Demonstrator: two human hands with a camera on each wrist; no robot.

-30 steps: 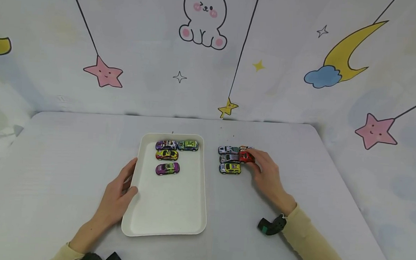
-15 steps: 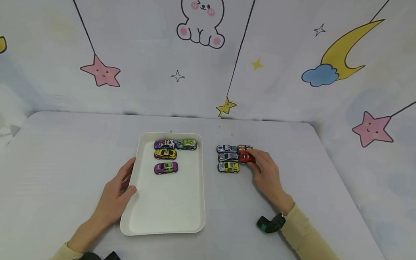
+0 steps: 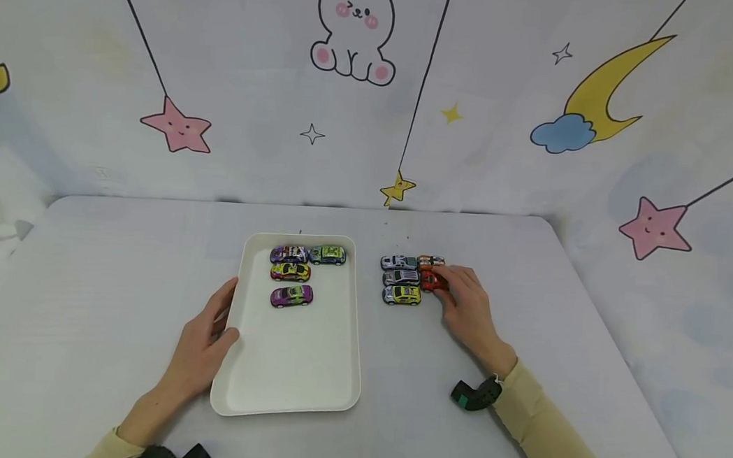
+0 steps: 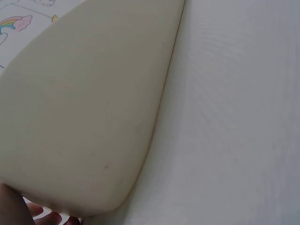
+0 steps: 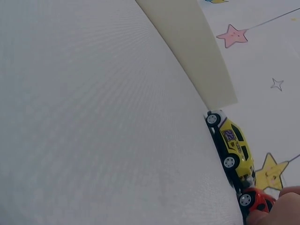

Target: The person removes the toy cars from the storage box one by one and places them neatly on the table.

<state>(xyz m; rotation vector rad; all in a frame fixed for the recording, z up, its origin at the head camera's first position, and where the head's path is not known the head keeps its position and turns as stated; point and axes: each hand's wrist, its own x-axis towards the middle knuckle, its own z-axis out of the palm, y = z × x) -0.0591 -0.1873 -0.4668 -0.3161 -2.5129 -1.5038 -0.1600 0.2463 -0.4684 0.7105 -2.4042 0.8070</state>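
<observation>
my left grip (image 3: 198, 352) holds the tray (image 3: 295, 372), just right of it, by the side: likely light, stiff. left of my right grip (image 3: 470, 316) is a yellow car (image 3: 402, 296); pinched in that grip, the red car (image 3: 429, 282), probably hard, slick, best held by its flanks.

On the bench (image 3: 119, 263), the tray (image 3: 289, 364) bore four toy cars (image 3: 290, 272) toward its far end; five clustered toy cars (image 3: 402, 278) lay to its right.
</observation>
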